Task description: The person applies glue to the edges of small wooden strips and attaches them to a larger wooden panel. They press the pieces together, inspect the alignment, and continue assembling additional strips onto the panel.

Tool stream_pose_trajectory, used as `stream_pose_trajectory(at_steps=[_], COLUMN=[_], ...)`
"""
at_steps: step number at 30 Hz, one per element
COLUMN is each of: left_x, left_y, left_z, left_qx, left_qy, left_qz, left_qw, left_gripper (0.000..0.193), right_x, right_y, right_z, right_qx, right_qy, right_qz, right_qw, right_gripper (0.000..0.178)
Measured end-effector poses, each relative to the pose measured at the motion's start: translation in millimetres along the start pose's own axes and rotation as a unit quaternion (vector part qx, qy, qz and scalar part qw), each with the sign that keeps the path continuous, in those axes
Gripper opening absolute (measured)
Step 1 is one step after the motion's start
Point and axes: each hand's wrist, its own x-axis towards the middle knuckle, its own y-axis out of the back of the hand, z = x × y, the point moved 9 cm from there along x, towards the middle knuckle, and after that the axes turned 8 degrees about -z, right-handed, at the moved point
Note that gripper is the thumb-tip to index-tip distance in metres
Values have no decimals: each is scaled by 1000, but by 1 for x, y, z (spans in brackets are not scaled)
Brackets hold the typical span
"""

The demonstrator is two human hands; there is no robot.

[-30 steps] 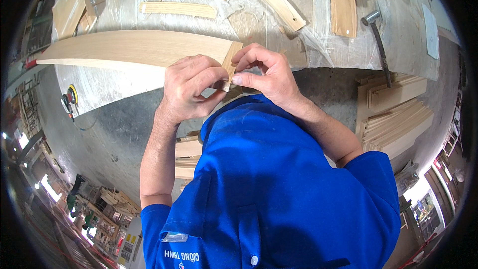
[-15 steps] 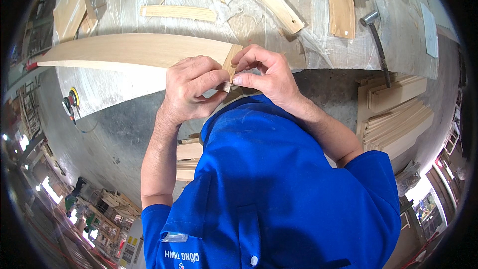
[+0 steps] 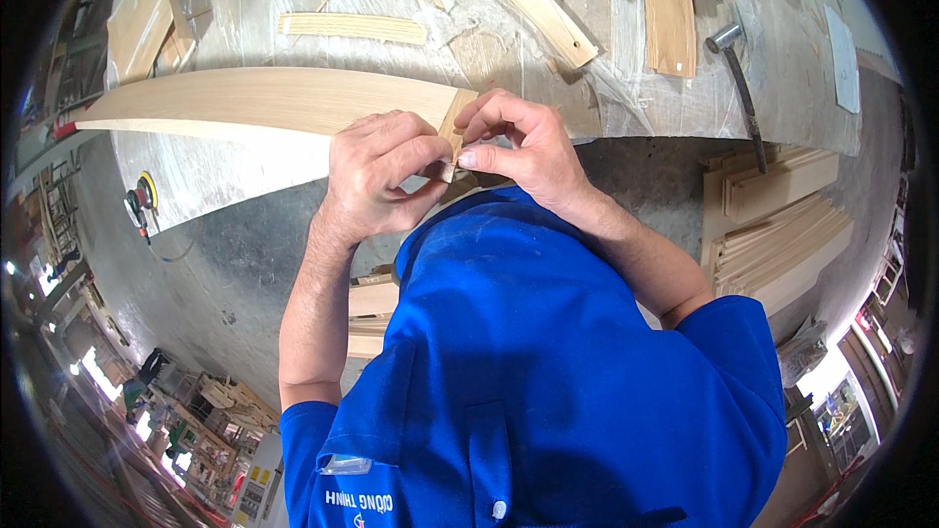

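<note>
A long, pale wooden board (image 3: pixel 264 98) lies along the near edge of the bench, with a darker strip of wood (image 3: pixel 463 104) across its right end. My left hand (image 3: pixel 383 174) is closed on the near corner of that end, fingers curled over it and thumb below. My right hand (image 3: pixel 525 144) meets the strip from the other side, its thumb and forefinger bent together in a pinch at the end edge. Whether a small piece sits between the right fingertips cannot be made out. The two hands are close together, only the end strip showing between them.
A hammer (image 3: pixel 726 39) lies at the bench's right side, its handle over the edge. Wood pieces (image 3: pixel 352 26) and a holed curved slat (image 3: pixel 533 2) lie beyond the board. A sander (image 3: pixel 144 198) is at the left edge. Stacked boards (image 3: pixel 782 235) stand lower right.
Almost nothing differs. My left hand and the view have shifted very slightly; both hands keep their place at the board's end.
</note>
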Motion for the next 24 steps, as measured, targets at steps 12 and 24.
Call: stream_pose_trajectory(at_steps=[12, 24], left_x=[-1, -3], left_y=[0, 0], left_z=[1, 1], left_qx=[0, 0], left_qy=[5, 3], left_qz=[-2, 4], left_qw=[1000, 1000], left_gripper=[31, 32], right_x=[-1, -2], right_y=[0, -1], right_z=[1, 3], right_qx=[-9, -6], right_qy=[-2, -5], right_qz=[5, 6], right_qw=[1000, 1000], right_gripper=[24, 23])
